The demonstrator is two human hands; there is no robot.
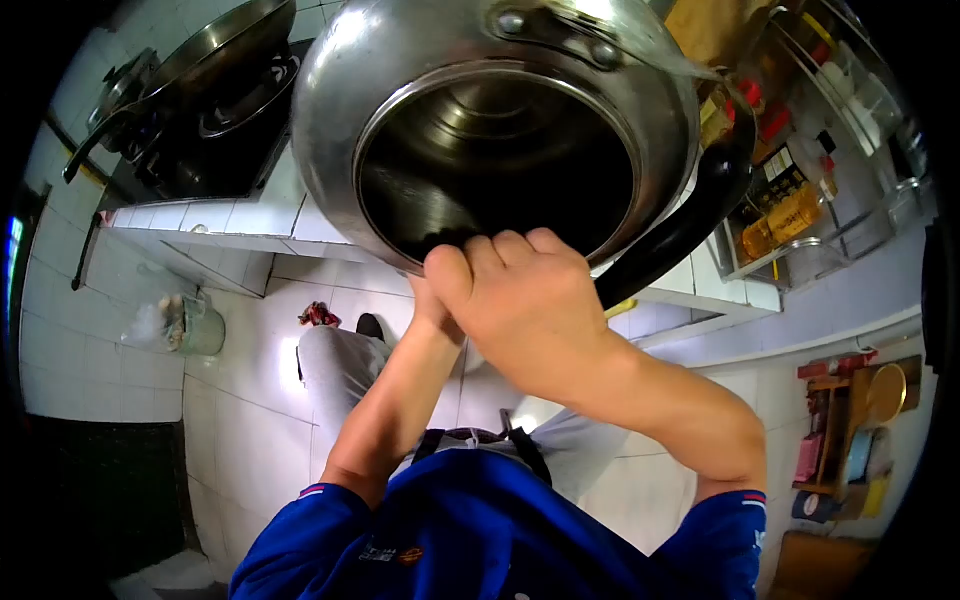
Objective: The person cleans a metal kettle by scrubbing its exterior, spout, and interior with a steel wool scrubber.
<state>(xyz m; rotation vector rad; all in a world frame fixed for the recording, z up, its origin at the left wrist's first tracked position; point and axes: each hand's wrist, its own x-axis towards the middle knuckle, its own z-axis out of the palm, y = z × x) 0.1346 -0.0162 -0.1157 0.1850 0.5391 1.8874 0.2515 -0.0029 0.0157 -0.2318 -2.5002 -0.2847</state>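
A large shiny metal kettle (330,130) fills the upper middle of the view, tilted so that its round opening faces me. Its black curved handle (690,220) hangs to the right. My right hand (525,310) is closed over the near rim, fingers curling into the opening with their tips hidden. A dark, bumpy patch shows inside by these fingers, too dim to make out. Of my left hand (432,300), only the wrist and a little of the base show. The rest goes behind my right hand and under the kettle's near side, so its fingers are hidden.
On the left, a wok (215,50) sits on a black gas stove (215,165) on the white-tiled counter (265,215). Bottles, including a yellow one (785,215), fill a rack at right. A lined bin (205,330) stands on the floor; a wooden shelf (830,430) is lower right.
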